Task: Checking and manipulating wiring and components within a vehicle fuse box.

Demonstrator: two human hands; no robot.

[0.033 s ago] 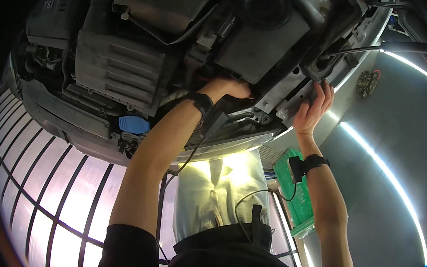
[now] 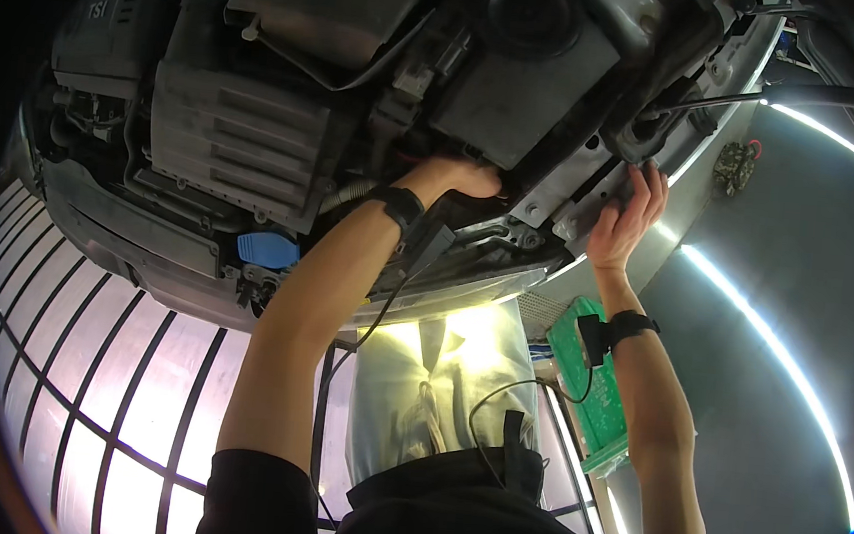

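Observation:
My left hand (image 2: 466,178) reaches down into the engine bay, beside the black box with a round cap (image 2: 520,104). Its fingers are hidden below that box's edge, so what they touch does not show. My right hand (image 2: 628,218) lies against the grey metal fender edge (image 2: 579,184), fingers stretched out and the thumb apart, with nothing in it. Just in front of my left hand is a metal bracket with bolts (image 2: 525,237). A black strap with a cabled module circles each wrist.
A ribbed black engine cover part (image 2: 236,142) and a blue cap (image 2: 268,248) lie to the left. The front bumper (image 2: 175,282) curves before me. Cables hang from both wrists. A green crate (image 2: 597,401) stands on the right, below a hood prop rod (image 2: 711,101).

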